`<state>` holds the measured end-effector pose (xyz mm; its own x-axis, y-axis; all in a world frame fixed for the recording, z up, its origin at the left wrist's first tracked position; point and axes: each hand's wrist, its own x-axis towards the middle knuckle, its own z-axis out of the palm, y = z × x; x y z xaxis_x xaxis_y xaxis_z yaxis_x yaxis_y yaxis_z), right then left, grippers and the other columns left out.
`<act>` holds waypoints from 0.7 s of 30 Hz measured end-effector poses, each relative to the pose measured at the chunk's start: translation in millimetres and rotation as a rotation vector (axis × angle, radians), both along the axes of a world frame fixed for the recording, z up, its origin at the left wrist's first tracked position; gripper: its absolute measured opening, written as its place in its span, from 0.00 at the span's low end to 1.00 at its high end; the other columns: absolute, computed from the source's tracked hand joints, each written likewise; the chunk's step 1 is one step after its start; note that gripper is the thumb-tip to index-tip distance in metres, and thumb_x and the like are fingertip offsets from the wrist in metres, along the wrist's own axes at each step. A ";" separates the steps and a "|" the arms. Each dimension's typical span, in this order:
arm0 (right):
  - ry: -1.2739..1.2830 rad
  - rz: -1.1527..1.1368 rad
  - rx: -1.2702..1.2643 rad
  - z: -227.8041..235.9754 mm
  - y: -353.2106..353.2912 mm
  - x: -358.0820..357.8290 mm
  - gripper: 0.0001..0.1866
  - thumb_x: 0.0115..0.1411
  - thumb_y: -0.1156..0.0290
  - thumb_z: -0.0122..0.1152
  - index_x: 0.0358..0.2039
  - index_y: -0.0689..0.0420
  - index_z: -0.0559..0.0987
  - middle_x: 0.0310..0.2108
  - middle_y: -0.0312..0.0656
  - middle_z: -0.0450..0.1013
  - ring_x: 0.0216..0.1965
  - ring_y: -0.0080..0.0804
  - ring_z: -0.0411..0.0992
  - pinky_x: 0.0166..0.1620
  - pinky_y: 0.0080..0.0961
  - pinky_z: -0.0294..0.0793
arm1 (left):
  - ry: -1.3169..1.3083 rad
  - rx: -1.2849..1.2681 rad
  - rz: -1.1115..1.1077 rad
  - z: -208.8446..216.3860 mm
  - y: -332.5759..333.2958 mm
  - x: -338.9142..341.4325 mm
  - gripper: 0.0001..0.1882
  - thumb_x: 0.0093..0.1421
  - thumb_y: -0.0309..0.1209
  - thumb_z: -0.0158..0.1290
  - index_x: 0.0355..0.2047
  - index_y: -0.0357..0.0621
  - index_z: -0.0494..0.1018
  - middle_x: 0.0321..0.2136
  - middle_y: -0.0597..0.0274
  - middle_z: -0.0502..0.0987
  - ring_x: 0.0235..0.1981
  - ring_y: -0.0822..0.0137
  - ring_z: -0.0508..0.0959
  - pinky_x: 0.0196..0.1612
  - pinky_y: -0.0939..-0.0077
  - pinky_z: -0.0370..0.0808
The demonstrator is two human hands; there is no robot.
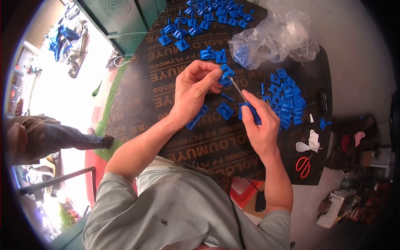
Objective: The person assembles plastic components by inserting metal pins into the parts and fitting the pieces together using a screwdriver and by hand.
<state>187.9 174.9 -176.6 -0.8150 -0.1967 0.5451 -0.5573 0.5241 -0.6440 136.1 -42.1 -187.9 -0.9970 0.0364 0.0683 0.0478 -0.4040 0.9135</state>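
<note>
My left hand (pixel 194 86) pinches a small blue plastic part (pixel 227 71) between thumb and fingers, above the middle of the dark table. In my right hand (pixel 263 121) is a screwdriver (pixel 238 90) with a blue handle; its metal shaft points up and left, and the tip meets the blue part or lies just beside it. Below the hands lie a square blue plate (pixel 225 111), a small blue peg (pixel 226 96) and another blue piece (pixel 197 117) partly under my left wrist. The fingers hide some of the held part.
Right of my right hand is a heap of loose blue parts (pixel 287 98). Assembled blue pieces (pixel 193 29) cover the table's far end, beside a clear plastic bag (pixel 279 39). Red-handled scissors (pixel 303 166) and crumpled white paper (pixel 313 140) lie near the right edge. A person (pixel 62 135) is at the left.
</note>
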 end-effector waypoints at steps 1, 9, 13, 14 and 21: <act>-0.003 0.000 0.000 0.4 0.0 0.3 0.21 0.65 0.82 0.67 0.59 0.59 0.83 0.39 0.47 0.83 0.34 0.39 0.82 0.37 0.32 0.81 | -0.003 -0.009 0.003 0.6 0.1 0.0 0.08 0.72 0.28 0.63 0.47 0.38 0.79 0.37 0.64 0.86 0.34 0.77 0.83 0.40 0.80 0.82; -0.003 0.001 0.006 -0.3 0.2 0.0 0.21 0.65 0.83 0.67 0.59 0.58 0.83 0.37 0.46 0.82 0.33 0.37 0.80 0.36 0.32 0.80 | 0.036 -0.051 0.016 -2.2 0.6 0.2 0.08 0.72 0.29 0.63 0.47 0.39 0.79 0.39 0.65 0.85 0.35 0.78 0.83 0.40 0.82 0.81; -0.021 -0.005 0.022 0.1 0.7 0.4 0.22 0.64 0.83 0.68 0.59 0.57 0.83 0.33 0.42 0.79 0.29 0.32 0.77 0.33 0.30 0.78 | 0.055 -0.082 0.031 -4.5 1.0 0.2 0.09 0.72 0.29 0.63 0.47 0.40 0.79 0.40 0.66 0.85 0.36 0.79 0.82 0.40 0.83 0.80; -0.021 -0.005 0.022 -0.3 0.7 0.1 0.22 0.64 0.83 0.68 0.59 0.57 0.83 0.33 0.42 0.79 0.29 0.32 0.77 0.33 0.30 0.78 | 0.053 -0.089 0.037 -4.7 1.0 0.1 0.09 0.72 0.30 0.64 0.47 0.40 0.80 0.40 0.67 0.85 0.37 0.79 0.82 0.40 0.83 0.80; -0.033 -0.025 0.033 -0.1 -0.8 0.8 0.23 0.63 0.83 0.70 0.59 0.55 0.84 0.32 0.40 0.77 0.29 0.30 0.75 0.32 0.29 0.76 | 0.044 -0.083 0.033 -6.4 0.1 -0.7 0.09 0.71 0.30 0.64 0.47 0.40 0.79 0.40 0.67 0.85 0.36 0.79 0.82 0.40 0.83 0.80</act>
<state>188.7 174.1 -176.7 -0.8374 -0.1934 0.5113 -0.5223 0.5592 -0.6438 135.4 -42.1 -194.3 -0.9939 0.0109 0.1101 0.1007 -0.3244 0.9405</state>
